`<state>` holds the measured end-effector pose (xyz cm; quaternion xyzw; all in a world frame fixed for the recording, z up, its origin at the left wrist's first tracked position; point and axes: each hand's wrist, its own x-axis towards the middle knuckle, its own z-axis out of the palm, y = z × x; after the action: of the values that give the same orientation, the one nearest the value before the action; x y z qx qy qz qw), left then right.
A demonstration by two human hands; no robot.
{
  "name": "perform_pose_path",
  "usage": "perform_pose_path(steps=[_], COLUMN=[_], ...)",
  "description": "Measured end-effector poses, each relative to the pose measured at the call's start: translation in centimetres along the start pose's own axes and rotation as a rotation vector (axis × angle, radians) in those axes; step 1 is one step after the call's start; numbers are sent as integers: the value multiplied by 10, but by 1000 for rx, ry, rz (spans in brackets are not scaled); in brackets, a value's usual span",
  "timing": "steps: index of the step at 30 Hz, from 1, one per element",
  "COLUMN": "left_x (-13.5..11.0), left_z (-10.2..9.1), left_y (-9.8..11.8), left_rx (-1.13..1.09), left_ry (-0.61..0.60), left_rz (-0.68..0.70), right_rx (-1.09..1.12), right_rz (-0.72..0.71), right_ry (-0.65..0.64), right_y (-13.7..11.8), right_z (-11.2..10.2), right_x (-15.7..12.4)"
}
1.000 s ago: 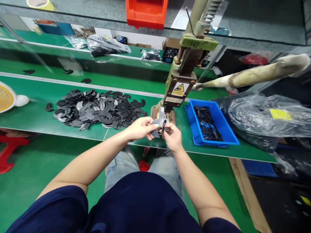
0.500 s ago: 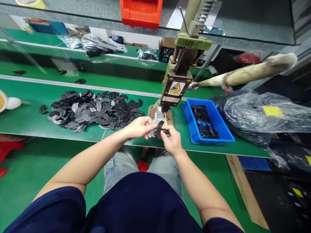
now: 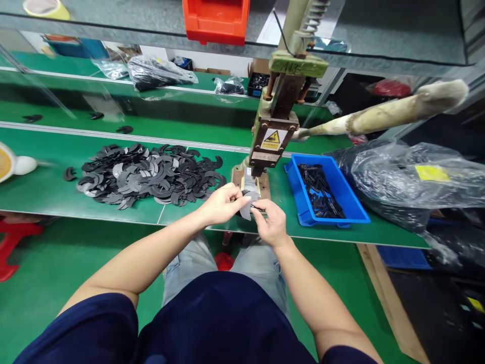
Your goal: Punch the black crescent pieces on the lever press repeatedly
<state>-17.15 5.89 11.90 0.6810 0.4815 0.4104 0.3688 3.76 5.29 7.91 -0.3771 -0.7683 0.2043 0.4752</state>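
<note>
The two hands are close together at the near edge of the green counter (image 3: 34, 189), just in front of the press (image 3: 273, 119). The left hand (image 3: 226, 204) is pinched on a grey crescent (image 3: 247, 208), thumb on top, and the crescent sits between both hands, tilted, its lower tip toward the person. The right hand (image 3: 270, 218) has its thumb and fingertips closed at the crescent's right side on a small dark part (image 3: 255, 206), too small to make out. Behind the fingers is the press's base (image 3: 236, 176), and above it stands the ram with a yellow warning sign (image 3: 274, 139); the long worn lever (image 3: 394, 112) reaches out to the right. Left of the hands a wide pile (image 3: 151, 174) of grey and black crescents spreads over the counter, with a loose crescent (image 3: 69, 174) just beside its left end. Three more dark crescents lie apart on the green strip beyond. Right of the press is a blue bin (image 3: 333, 221) of black parts (image 3: 320, 191), and against its right side a bulky plastic bag (image 3: 394, 174) with a yellow label (image 3: 432, 173). Overhead, a grey shelf (image 3: 129, 23) carries a red bin (image 3: 215, 34) and, far left, a tape roll (image 3: 47, 9).
</note>
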Motion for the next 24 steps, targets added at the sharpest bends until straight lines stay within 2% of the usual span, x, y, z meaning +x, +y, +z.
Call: perform_pose_path(steps=[2,5,6,7,8,10,13,16,19,22,24], left_x=[-1,-3,-2,1,6,25,72,131,181,215,230], left_z=[3,1,-2,-6,-12,-28,-52,-67,-72,-86,-106], left_y=[-1,-8,-13,-19,-27,-45,-72,-91,-102,-109,-113], left_rx=[-187,-463,-497,-504,-499,-495,-501,-432,-324,-169,-27], left_ry=[8,-190,-238,-237,-183,11,247,350,419,494,549], left_rz=[-73,-259,-301,-328,-354,-433,-632,-682,-675,-627,-592], right_rx=[15,50,61,70,76,79,70,62,54,9,-36], right_rz=[32,77,93,111,130,166,188,208,250,313,359], right_ry=[33,11,-11,-29,-36,-16,17,-15,-38,-3,29], right_y=[1,4,5,6,8,10,10,9,11,18,25], right_z=[-1,-5,-7,-9,-13,-21,-36,-47,-59,-74,-87], right_x=[-1,-2,-2,-3,-5,-11,-24,-37,-50,-66,-79])
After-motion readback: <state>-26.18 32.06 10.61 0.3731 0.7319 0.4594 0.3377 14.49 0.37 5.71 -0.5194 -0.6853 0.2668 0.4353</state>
